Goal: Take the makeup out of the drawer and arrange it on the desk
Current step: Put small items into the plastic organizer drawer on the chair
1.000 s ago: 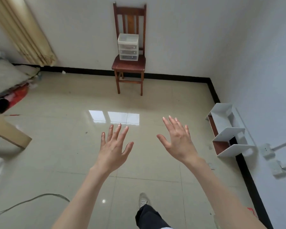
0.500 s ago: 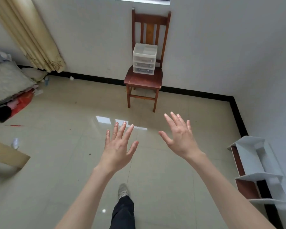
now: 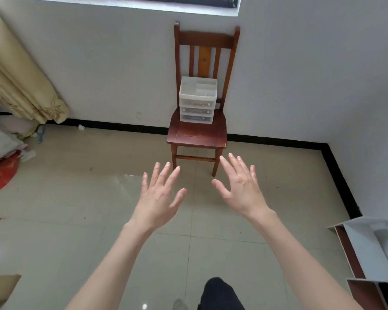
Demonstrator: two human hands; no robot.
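A small translucent plastic drawer unit (image 3: 198, 100) with three shut drawers and an open top tray stands on the seat of a brown wooden chair (image 3: 197, 133) against the far wall. Dim shapes show through the drawer fronts; I cannot tell what they are. My left hand (image 3: 160, 195) and my right hand (image 3: 241, 186) are held out in front of me, palms down, fingers spread, holding nothing. Both hover over the floor well short of the chair. No desk is in view.
Glossy beige tiled floor (image 3: 76, 198) lies between me and the chair. A white and brown shelf unit (image 3: 372, 247) lies at the right wall. Bedding and red cloth (image 3: 2, 168) pile up at the left, under a beige curtain (image 3: 20, 81). My dark trouser leg (image 3: 220, 294) shows below.
The chair and drawer unit have grown larger and shifted right in view as I walk toward them. Both hands stay open and raised in the same pose.
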